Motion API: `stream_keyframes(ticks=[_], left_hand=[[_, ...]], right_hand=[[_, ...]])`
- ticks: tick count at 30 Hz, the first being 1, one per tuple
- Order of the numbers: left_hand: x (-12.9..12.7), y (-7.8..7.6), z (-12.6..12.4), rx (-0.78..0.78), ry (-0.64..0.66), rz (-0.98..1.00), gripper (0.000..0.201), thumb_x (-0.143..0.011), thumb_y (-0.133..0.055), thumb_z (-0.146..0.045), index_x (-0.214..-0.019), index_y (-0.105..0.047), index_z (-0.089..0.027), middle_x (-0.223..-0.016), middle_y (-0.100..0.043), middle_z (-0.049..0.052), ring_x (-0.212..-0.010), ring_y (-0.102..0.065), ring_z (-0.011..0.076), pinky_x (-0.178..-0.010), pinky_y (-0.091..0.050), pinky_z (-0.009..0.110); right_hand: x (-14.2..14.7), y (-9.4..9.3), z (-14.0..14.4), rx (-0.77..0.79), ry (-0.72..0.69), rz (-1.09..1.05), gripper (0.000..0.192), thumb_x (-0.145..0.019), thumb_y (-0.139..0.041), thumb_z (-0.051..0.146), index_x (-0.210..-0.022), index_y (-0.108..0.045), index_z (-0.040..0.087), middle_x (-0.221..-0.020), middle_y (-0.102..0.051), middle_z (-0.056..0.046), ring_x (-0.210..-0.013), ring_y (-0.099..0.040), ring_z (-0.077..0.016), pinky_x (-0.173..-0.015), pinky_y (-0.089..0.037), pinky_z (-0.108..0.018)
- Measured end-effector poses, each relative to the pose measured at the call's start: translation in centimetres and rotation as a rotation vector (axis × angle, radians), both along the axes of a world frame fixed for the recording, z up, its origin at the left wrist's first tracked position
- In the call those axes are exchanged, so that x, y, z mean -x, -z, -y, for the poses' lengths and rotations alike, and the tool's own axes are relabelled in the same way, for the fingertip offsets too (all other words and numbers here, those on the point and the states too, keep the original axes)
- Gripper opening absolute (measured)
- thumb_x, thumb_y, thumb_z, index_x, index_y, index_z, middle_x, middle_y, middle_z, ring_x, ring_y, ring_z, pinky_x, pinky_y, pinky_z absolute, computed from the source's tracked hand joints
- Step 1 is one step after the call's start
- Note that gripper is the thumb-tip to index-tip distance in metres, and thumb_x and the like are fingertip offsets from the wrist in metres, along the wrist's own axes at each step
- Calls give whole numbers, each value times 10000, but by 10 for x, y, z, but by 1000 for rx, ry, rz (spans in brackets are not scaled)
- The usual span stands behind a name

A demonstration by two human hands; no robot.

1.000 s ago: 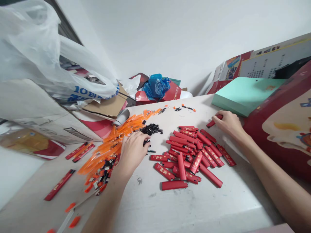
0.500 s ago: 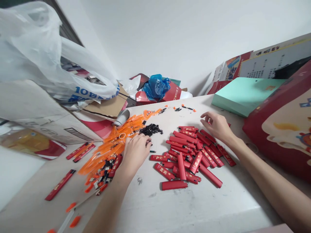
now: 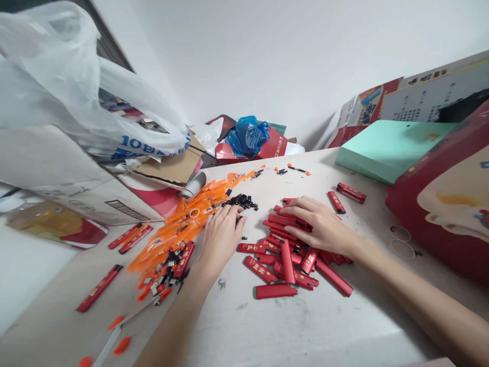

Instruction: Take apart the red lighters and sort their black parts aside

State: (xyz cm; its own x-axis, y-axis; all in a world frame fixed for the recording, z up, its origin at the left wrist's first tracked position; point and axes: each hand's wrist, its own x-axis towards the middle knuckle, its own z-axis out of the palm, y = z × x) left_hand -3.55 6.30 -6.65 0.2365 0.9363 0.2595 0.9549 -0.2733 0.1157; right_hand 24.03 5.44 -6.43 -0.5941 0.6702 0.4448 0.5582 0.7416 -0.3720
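- Right hand (image 3: 319, 224) lies palm down, fingers spread, on top of a heap of red lighter cases (image 3: 290, 255) in the middle of the white table (image 3: 305, 326).
- Left hand (image 3: 221, 234) rests fingers curled at a small pile of black parts (image 3: 242, 202); any pinch is hidden.
- Orange pieces (image 3: 179, 229) lie just left of it.

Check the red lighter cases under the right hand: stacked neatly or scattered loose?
Scattered loose. The red plastic lighter cases lie flat at mixed angles, overlapping, on the white table; the right hand rests on them.
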Motion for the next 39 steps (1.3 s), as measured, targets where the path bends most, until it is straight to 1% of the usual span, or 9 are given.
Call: stream_keyframes(ticks=[3, 5, 8, 13, 19, 23, 28, 31, 39], left_hand=[[-8, 3, 3, -20, 94, 0, 363, -1011, -508, -347, -1326, -592, -187, -1336, -649, 125, -1235, -560, 311, -1020, -397, 449], [-11, 7, 5, 3, 167, -3, 416, -1037, -456, -360, -1422, -531, -219, -1473, -572, 107, -1340, -497, 295, -1090, -346, 470], [-10, 13, 6, 70, 220, 9, 434, -1067, -371, -346, -1475, -490, -256, -1548, -512, 79, -1416, -440, 257, -1134, -310, 467], [-7, 17, 6, 107, 236, 6, 423, -1077, -329, -327, -1434, -539, -238, -1502, -563, 81, -1388, -470, 247, -1145, -292, 478], [-8, 16, 5, 51, 201, 9, 406, -1065, -364, -335, -1413, -526, -202, -1457, -588, 102, -1350, -495, 259, -1125, -310, 461], [3, 7, -1, 15, 114, -36, 379, -993, -489, -280, -1351, -562, -181, -1361, -630, 126, -1296, -527, 310, -1081, -334, 489], [19, -8, -4, 101, 85, -50, 274, -922, -563, -254, -1175, -666, -227, -1224, -700, 81, -1225, -578, 311, -1028, -337, 512], [21, -10, -3, 128, 91, -54, 237, -917, -582, -272, -1125, -690, -238, -1179, -724, 67, -1203, -593, 311, -1014, -328, 513], [19, -6, -6, 152, 110, -34, 145, -923, -574, -241, -1026, -676, -247, -1095, -753, 35, -1130, -623, 302, -999, -312, 497]], right_hand=[[2, 1, 1, -35, 1, 73, 294, -1009, -538, 293, -1267, -649, 208, -1143, -668, -127, -1115, -627, -280, -964, -511, -490], [1, 1, 1, -44, 16, 109, 276, -999, -535, 259, -1232, -667, 194, -1109, -675, -123, -1068, -640, -272, -940, -511, -480], [1, 0, 1, -52, 41, 136, 278, -984, -530, 228, -1216, -675, 180, -1099, -680, -129, -1025, -647, -271, -899, -510, -470], [1, -1, 2, -50, 61, 142, 239, -962, -534, 212, -1146, -681, 171, -1057, -681, -127, -1010, -641, -274, -859, -500, -442], [2, -4, 3, -26, 80, 147, 167, -933, -542, 184, -1056, -652, 161, -1025, -669, -113, -969, -628, -251, -867, -478, -402], [3, -6, 5, 1, 107, 161, 114, -910, -541, 170, -992, -619, 161, -966, -658, -99, -904, -615, -239, -844, -461, -388], [3, -6, 5, 24, 110, 165, 108, -866, -537, 138, -953, -588, 180, -923, -648, -79, -861, -599, -227, -819, -437, -378], [2, -5, 5, 32, 108, 161, 101, -870, -550, 154, -959, -591, 180, -928, -646, -79, -863, -599, -227, -808, -435, -370], [2, -6, 6, 89, 108, 164, 186, -878, -596, 200, -1052, -652, 167, -1003, -660, -99, -953, -625, -258, -838, -457, -384]])
